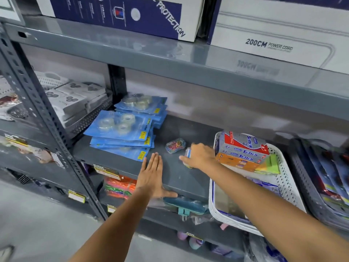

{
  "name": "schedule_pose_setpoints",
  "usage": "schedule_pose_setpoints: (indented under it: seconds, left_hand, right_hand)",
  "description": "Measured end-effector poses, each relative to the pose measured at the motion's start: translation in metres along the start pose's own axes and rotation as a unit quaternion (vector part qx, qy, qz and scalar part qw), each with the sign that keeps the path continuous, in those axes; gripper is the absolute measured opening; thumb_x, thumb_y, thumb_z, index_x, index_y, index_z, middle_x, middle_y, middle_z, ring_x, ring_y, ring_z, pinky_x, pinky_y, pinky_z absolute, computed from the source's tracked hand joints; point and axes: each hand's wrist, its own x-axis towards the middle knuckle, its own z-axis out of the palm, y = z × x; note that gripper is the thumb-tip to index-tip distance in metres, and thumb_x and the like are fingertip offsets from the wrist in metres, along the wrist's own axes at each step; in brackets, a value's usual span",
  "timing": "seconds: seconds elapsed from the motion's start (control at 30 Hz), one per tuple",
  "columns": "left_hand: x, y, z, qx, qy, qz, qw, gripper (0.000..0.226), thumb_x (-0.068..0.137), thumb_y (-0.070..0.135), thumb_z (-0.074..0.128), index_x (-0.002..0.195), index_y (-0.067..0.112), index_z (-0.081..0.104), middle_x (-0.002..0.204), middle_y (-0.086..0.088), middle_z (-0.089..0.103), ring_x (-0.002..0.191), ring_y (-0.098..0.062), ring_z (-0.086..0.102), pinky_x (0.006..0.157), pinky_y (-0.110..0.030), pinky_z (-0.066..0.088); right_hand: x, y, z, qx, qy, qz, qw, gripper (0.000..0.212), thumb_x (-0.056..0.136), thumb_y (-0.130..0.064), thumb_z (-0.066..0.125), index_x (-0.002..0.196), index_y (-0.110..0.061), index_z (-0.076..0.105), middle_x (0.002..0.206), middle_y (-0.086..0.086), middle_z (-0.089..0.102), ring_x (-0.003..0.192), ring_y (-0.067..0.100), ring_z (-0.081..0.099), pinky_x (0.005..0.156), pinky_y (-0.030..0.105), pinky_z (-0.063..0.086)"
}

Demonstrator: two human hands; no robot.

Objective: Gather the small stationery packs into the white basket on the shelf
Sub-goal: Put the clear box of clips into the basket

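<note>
A white perforated basket (283,178) stands on the grey shelf at the right, holding stacked Softek boxes (243,150) and green and yellow pads. A small clear pack of coloured paper clips (175,145) lies on the shelf left of the basket. My right hand (200,156) closes around another small pack (188,153) just beside the basket's left wall. My left hand (152,176) lies flat on the shelf near its front edge, fingers straight and together, holding nothing.
Blue carded tape packs (122,129) are stacked at the shelf's back left. Large cartons (273,35) sit on the shelf above. A dark basket (321,176) with packets stands right of the white one. More goods fill the lower shelf (120,186).
</note>
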Motion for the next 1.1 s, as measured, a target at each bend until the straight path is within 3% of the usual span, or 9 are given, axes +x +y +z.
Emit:
schedule_pose_setpoints:
  seconds: [0.27, 0.4, 0.63, 0.73, 0.8, 0.87, 0.93, 1.0, 1.1]
  left_hand:
    - [0.001, -0.001, -0.001, 0.005, -0.005, 0.0, 1.0, 0.15, 0.047, 0.101, 0.033, 0.148, 0.001, -0.015, 0.159, -0.013, -0.018, 0.145, -0.025, -0.022, 0.119, -0.049, -0.011]
    - [0.001, -0.001, -0.001, 0.009, -0.005, -0.001, 1.0, 0.151, 0.046, 0.102, 0.032, 0.148, 0.001, -0.014, 0.159, -0.013, -0.017, 0.146, -0.024, -0.02, 0.119, -0.049, -0.011]
    - [0.0, 0.0, -0.002, 0.002, 0.002, 0.005, 1.0, 0.15, 0.047, 0.101, 0.035, 0.149, 0.0, -0.012, 0.16, -0.013, -0.014, 0.147, -0.024, -0.016, 0.12, -0.045, -0.008]
    - [-0.002, 0.001, -0.004, -0.006, 0.002, 0.009, 1.0, 0.149, 0.048, 0.099, 0.038, 0.149, 0.0, -0.009, 0.16, -0.014, -0.012, 0.147, -0.025, -0.014, 0.12, -0.043, -0.008]
    - [-0.004, 0.002, -0.006, -0.004, -0.003, 0.009, 1.0, 0.149, 0.049, 0.099, 0.039, 0.149, 0.0, -0.009, 0.16, -0.015, -0.013, 0.147, -0.025, -0.015, 0.12, -0.043, -0.008]
    - [-0.005, 0.002, -0.008, 0.002, -0.015, 0.008, 1.0, 0.147, 0.05, 0.098, 0.037, 0.148, 0.0, -0.011, 0.159, -0.015, -0.016, 0.146, -0.026, -0.018, 0.12, -0.044, -0.009]
    - [-0.006, 0.004, -0.01, 0.013, -0.019, 0.021, 1.0, 0.144, 0.054, 0.097, 0.036, 0.148, 0.0, -0.014, 0.158, -0.015, -0.018, 0.145, -0.026, -0.021, 0.119, -0.045, -0.012]
    - [-0.009, 0.009, -0.009, 0.022, -0.009, 0.062, 0.998, 0.14, 0.057, 0.097, 0.031, 0.147, 0.0, -0.015, 0.159, -0.016, -0.017, 0.144, -0.025, -0.024, 0.116, -0.044, -0.017]
    - [-0.015, 0.031, -0.008, 0.026, 0.003, 0.099, 0.995, 0.14, 0.054, 0.1, 0.021, 0.146, 0.001, -0.016, 0.159, -0.016, -0.017, 0.143, -0.026, -0.025, 0.113, -0.045, -0.02]
  right_hand:
    - [0.006, -0.003, 0.02, 0.034, -0.004, 0.03, 0.999, 0.075, 0.077, -0.066, 0.059, 0.124, -0.008, 0.049, 0.119, 0.014, 0.063, 0.11, 0.035, 0.062, 0.085, 0.039, 0.052]
    - [0.005, -0.003, 0.021, 0.058, -0.001, 0.034, 0.998, 0.064, 0.079, -0.054, 0.064, 0.12, -0.007, 0.049, 0.118, 0.015, 0.064, 0.107, 0.036, 0.064, 0.084, 0.038, 0.053]
    - [-0.005, 0.004, 0.014, 0.115, -0.013, 0.018, 0.993, 0.034, 0.086, -0.041, 0.055, 0.094, -0.008, 0.06, 0.098, 0.015, 0.064, 0.095, 0.036, 0.064, 0.069, 0.031, 0.045]
    - [-0.017, 0.009, 0.006, 0.207, -0.024, 0.029, 0.978, 0.039, 0.091, -0.04, 0.042, 0.074, -0.01, 0.06, 0.08, 0.018, 0.064, 0.083, 0.038, 0.068, 0.063, 0.027, 0.039]
    - [-0.026, 0.013, 0.0, 0.362, -0.071, 0.058, 0.928, 0.038, 0.092, -0.034, 0.039, 0.074, -0.009, 0.061, 0.073, 0.017, 0.065, 0.074, 0.036, 0.071, 0.061, 0.028, 0.047]
    - [-0.037, 0.021, -0.005, 0.551, -0.133, 0.09, 0.819, 0.037, 0.09, -0.03, 0.04, 0.095, -0.002, 0.063, 0.087, 0.025, 0.068, 0.077, 0.037, 0.068, 0.061, 0.031, 0.055]
    - [-0.054, 0.034, -0.016, 0.656, -0.199, 0.088, 0.723, 0.038, 0.09, -0.028, 0.039, 0.1, -0.001, 0.064, 0.097, 0.031, 0.065, 0.079, 0.034, 0.059, 0.054, 0.027, 0.054]
    - [-0.069, 0.048, -0.028, 0.699, -0.243, 0.08, 0.668, 0.039, 0.091, -0.029, 0.039, 0.095, -0.003, 0.068, 0.091, 0.029, 0.067, 0.063, 0.026, 0.056, 0.054, 0.024, 0.054]
    - [-0.087, 0.069, -0.042, 0.73, -0.264, 0.082, 0.625, 0.04, 0.09, -0.032, 0.043, 0.091, -0.003, 0.071, 0.078, 0.024, 0.071, 0.041, 0.015, 0.048, 0.059, 0.026, 0.055]
